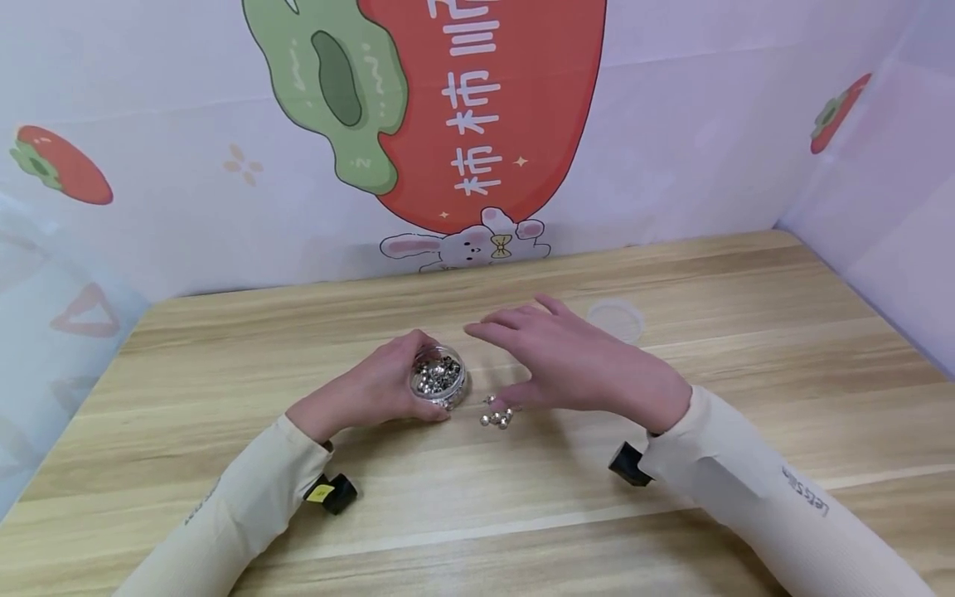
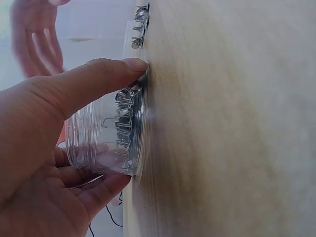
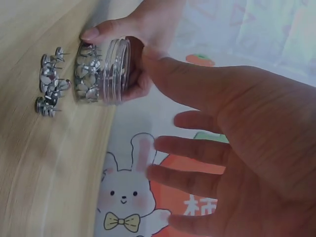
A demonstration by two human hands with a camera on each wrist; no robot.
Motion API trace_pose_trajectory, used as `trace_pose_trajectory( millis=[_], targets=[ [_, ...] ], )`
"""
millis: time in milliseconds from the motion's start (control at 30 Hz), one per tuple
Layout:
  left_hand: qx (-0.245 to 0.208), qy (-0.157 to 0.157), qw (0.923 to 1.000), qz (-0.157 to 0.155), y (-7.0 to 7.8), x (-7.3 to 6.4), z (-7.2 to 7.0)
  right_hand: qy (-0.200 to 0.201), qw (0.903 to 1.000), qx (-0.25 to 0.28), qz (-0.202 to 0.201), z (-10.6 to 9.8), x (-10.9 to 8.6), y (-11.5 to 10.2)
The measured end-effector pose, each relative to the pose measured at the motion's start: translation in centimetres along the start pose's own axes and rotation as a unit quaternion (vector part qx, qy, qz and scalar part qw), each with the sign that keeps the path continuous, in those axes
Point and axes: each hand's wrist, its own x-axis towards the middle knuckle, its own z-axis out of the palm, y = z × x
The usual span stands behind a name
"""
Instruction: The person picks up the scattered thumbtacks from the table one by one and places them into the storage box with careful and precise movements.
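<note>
Loose tacks (image 1: 496, 419) are clustered on the table (image 1: 448, 522), no clear long axis, just beside the upright clear jar (image 3: 112, 71) and below the thumb of the right hand (image 1: 570, 356), which is held empty above, fingers loosely spread. Jar is gripped by the left hand (image 1: 380, 385), thumb and fingers wrapped round. Tacks are silver, shiny, round-headed, thin-pinned.

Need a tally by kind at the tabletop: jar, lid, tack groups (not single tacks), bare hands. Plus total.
Clear jar: 1
Clear lid: 1
Tack groups: 2 (in-jar tacks, loose tacks)
Hands: 2 (left hand, right hand)
Total: 6
Single tacks overlap too much to count.
</note>
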Motion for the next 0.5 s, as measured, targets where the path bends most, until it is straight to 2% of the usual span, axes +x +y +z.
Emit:
trace_pose_trajectory(
  millis=[267,500],
  targets=[
    [0.004,0.006,1.0000,-0.002,-0.2,0.0,0.0,-0.068,0.9972,0.015,0.026,0.8,0.4,0.4],
    [0.007,0.008,0.9999,0.004,-0.2,0.1,0.0,-0.075,0.9970,-0.001,0.019,2.4,0.9,0.9]
  ],
)
